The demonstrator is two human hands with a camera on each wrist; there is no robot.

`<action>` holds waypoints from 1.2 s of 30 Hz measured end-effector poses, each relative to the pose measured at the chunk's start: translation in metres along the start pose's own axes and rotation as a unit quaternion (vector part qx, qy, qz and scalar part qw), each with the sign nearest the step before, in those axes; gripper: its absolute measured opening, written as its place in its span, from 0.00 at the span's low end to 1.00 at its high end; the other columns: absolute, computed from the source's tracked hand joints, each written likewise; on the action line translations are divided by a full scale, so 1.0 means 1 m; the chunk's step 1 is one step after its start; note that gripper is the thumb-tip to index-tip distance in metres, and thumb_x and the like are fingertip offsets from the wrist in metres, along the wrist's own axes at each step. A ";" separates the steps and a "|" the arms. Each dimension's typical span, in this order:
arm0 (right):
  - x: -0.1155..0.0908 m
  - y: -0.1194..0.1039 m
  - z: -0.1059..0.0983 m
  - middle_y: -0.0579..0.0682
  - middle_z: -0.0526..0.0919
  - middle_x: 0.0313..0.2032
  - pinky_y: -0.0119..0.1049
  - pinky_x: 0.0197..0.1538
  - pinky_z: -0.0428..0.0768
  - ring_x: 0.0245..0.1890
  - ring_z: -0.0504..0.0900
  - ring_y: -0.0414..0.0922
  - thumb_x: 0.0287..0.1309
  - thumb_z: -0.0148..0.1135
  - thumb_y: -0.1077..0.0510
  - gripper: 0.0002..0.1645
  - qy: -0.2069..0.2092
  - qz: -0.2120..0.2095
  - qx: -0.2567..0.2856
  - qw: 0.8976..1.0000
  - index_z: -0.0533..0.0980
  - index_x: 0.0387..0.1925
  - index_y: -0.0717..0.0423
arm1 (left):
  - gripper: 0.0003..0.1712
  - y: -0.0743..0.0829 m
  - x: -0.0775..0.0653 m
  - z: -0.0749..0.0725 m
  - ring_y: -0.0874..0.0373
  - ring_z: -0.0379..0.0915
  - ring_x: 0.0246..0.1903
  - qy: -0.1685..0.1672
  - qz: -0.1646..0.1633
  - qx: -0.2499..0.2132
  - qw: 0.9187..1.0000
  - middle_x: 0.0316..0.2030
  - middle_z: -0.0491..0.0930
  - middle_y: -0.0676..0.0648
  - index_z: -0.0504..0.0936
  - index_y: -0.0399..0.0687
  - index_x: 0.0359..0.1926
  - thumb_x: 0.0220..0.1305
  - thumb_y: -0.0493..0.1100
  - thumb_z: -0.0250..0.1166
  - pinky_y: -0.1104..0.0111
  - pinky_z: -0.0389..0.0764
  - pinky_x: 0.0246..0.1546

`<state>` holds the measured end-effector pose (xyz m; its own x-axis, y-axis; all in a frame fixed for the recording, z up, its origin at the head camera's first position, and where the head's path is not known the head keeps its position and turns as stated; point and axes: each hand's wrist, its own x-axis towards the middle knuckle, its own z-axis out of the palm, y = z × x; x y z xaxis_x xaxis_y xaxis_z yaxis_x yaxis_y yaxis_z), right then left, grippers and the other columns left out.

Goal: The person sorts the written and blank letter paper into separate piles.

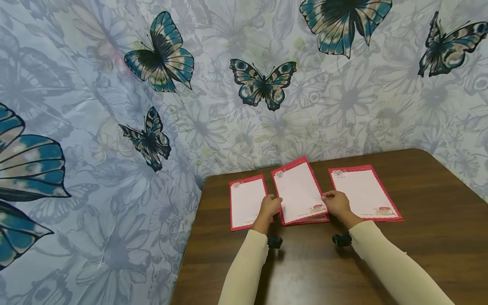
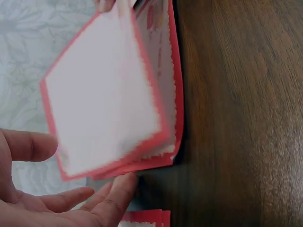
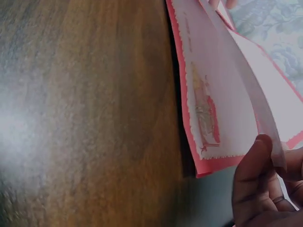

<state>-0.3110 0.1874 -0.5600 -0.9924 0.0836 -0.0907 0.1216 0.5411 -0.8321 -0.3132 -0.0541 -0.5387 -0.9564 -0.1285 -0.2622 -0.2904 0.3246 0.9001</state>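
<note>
A red-bordered white sheet of paper [image 1: 299, 190], with a flower print in one corner and a small picture in another, is tilted over a matching stack of sheets [image 1: 316, 219]. My right hand [image 1: 337, 204] pinches its right edge between thumb and fingers; in the right wrist view the lifted sheet [image 3: 258, 99] bends above the stack [image 3: 218, 104]. At the left edge is my left hand [image 1: 270, 206]. The left wrist view shows its thumb and fingers apart around a corner of the blurred sheet [image 2: 99, 94], fingertips right at the stack's edge [image 2: 177, 94].
Matching red-bordered paper lies on both sides: one pile [image 1: 248, 207] at left, partly behind my left forearm, another [image 1: 360, 190] at right. All rest on a brown wooden table [image 1: 305, 271]. A butterfly-patterned wall covering [image 1: 213, 118] stands behind the table's far edge.
</note>
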 end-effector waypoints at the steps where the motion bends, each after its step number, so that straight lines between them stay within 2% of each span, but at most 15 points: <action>1: 0.000 -0.001 0.000 0.67 0.82 0.46 0.43 0.40 0.78 0.45 0.80 0.58 0.69 0.54 0.55 0.19 0.001 0.003 0.005 1.000 0.78 0.49 0.68 | 0.33 -0.001 0.001 -0.001 0.43 0.80 0.53 0.000 0.001 -0.012 1.000 0.64 0.71 0.32 0.64 0.30 0.69 0.69 0.45 0.57 0.56 0.81 0.53; 4: 0.000 -0.006 0.001 0.68 0.81 0.47 0.43 0.42 0.78 0.46 0.79 0.58 0.70 0.55 0.55 0.20 0.006 0.010 0.019 1.000 0.77 0.52 0.68 | 0.31 -0.003 0.002 -0.006 0.49 0.81 0.44 0.001 -0.005 -0.051 0.999 0.62 0.72 0.33 0.66 0.32 0.68 0.70 0.44 0.57 0.59 0.84 0.45; 6: 0.000 -0.010 0.002 0.68 0.80 0.47 0.41 0.42 0.77 0.46 0.78 0.57 0.70 0.55 0.55 0.21 0.011 0.009 0.030 0.999 0.76 0.53 0.69 | 0.29 -0.002 0.002 -0.009 0.55 0.78 0.34 0.008 -0.011 -0.063 0.998 0.58 0.76 0.36 0.70 0.36 0.67 0.70 0.45 0.58 0.62 0.83 0.36; 9: 0.001 -0.021 0.014 0.66 0.81 0.46 0.37 0.39 0.77 0.43 0.79 0.55 0.69 0.56 0.55 0.20 0.011 -0.002 0.048 0.999 0.77 0.53 0.68 | 0.26 -0.002 0.002 -0.022 0.59 0.69 0.26 0.032 -0.007 -0.056 0.998 0.46 0.80 0.41 0.76 0.40 0.62 0.67 0.48 0.60 0.65 0.76 0.26; 10: 0.001 -0.024 0.017 0.66 0.81 0.45 0.36 0.37 0.77 0.41 0.79 0.54 0.69 0.56 0.55 0.20 0.008 -0.007 0.056 0.998 0.77 0.53 0.68 | 0.25 -0.003 0.003 -0.027 0.58 0.69 0.25 0.041 -0.001 -0.051 0.998 0.43 0.80 0.42 0.77 0.41 0.60 0.66 0.48 0.61 0.64 0.76 0.25; 12: 0.002 -0.030 0.025 0.64 0.82 0.43 0.35 0.32 0.78 0.37 0.79 0.50 0.69 0.57 0.54 0.20 0.002 -0.012 0.068 0.998 0.77 0.52 0.66 | 0.23 -0.003 0.003 -0.036 0.58 0.73 0.26 0.063 0.016 -0.043 0.997 0.39 0.81 0.41 0.80 0.40 0.57 0.65 0.47 0.62 0.65 0.77 0.25; 17: 0.001 -0.047 0.046 0.63 0.84 0.40 0.33 0.25 0.76 0.27 0.77 0.41 0.66 0.60 0.53 0.20 -0.005 -0.024 0.077 0.997 0.80 0.49 0.65 | 0.17 -0.008 0.005 -0.062 0.57 0.78 0.31 0.117 0.045 -0.016 0.992 0.37 0.85 0.40 0.84 0.38 0.50 0.64 0.41 0.63 0.70 0.78 0.28; 21: 0.000 -0.065 0.069 0.62 0.86 0.38 0.34 0.23 0.77 0.22 0.80 0.42 0.62 0.63 0.53 0.19 -0.007 -0.035 0.066 0.997 0.82 0.45 0.66 | 0.14 -0.017 0.007 -0.088 0.59 0.77 0.30 0.157 0.054 0.018 0.986 0.35 0.85 0.40 0.85 0.37 0.47 0.62 0.39 0.66 0.72 0.76 0.27; 27: 0.000 -0.086 0.111 0.56 0.88 0.37 0.36 0.31 0.76 0.34 0.84 0.49 0.60 0.65 0.52 0.14 -0.013 -0.051 0.021 0.998 0.86 0.39 0.58 | 0.12 -0.037 0.007 -0.125 0.57 0.78 0.30 0.203 0.047 0.024 0.978 0.34 0.85 0.39 0.87 0.36 0.44 0.59 0.37 0.69 0.71 0.76 0.28; 32: 0.002 -0.093 0.136 0.55 0.88 0.37 0.38 0.30 0.77 0.36 0.84 0.50 0.59 0.66 0.50 0.12 -0.033 -0.044 -0.011 0.998 0.86 0.35 0.55 | 0.09 -0.054 0.014 -0.141 0.58 0.81 0.31 0.248 0.043 0.003 0.968 0.32 0.87 0.40 0.87 0.36 0.38 0.55 0.34 0.72 0.69 0.80 0.30; 36: 0.004 -0.098 0.145 0.55 0.88 0.37 0.40 0.31 0.78 0.35 0.83 0.51 0.58 0.66 0.50 0.12 -0.048 -0.050 -0.038 0.997 0.86 0.34 0.55 | 0.08 -0.061 0.016 -0.149 0.56 0.82 0.30 0.260 0.029 0.020 0.965 0.31 0.88 0.42 0.88 0.38 0.37 0.54 0.35 0.73 0.67 0.81 0.30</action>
<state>-0.3300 0.0134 -0.5586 -0.9965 -0.0522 -0.0646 0.0199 0.6044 -0.7964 -0.3064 -0.2151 -0.5458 -0.8292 -0.5589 0.0079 -0.2479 0.3805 0.8909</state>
